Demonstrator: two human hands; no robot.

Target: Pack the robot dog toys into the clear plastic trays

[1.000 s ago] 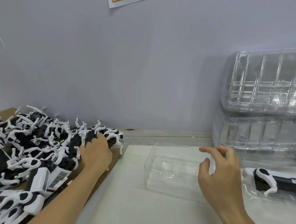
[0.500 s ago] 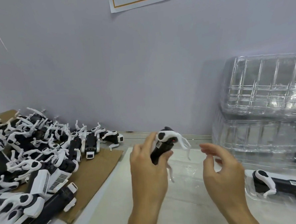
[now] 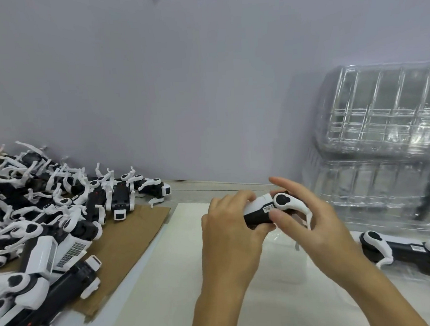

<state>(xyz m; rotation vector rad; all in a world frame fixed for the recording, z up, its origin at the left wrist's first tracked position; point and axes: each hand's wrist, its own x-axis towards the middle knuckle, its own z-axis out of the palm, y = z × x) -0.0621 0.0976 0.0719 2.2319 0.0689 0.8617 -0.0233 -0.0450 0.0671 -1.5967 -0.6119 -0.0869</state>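
While both hands work one toy at centre frame, layout by size:

counter (image 3: pixel 152 305): pale surface along a lilac wall, carries everything below.
tray stack (image 3: pixel 383 137): clear plastic trays piled at right against the wall, upper batch tilted on the lower batch.
toy pile (image 3: pixel 43 213): black-and-white robot dog toys heaped at left, legs sticking up, lying on brown cardboard (image 3: pixel 128 241).
packed tray (image 3: pixel 417 274): clear tray at right edge, in front of the stack; one toy lies flat in it, the packed toy (image 3: pixel 405 250).
empty tray (image 3: pixel 285 261): clear, on the counter under the hands, mostly hidden; outline hard to make out.
left hand (image 3: pixel 228 235): fingers curled round the black body end of the held toy, gripping it.
right hand (image 3: pixel 313 222): thumb and fingers pinching the toy's other end near the white leg joint; index finger raised, not touching.
held toy (image 3: pixel 267 210): off the counter, between the two hands, above the empty tray; one white leg hangs down on the right-hand side.
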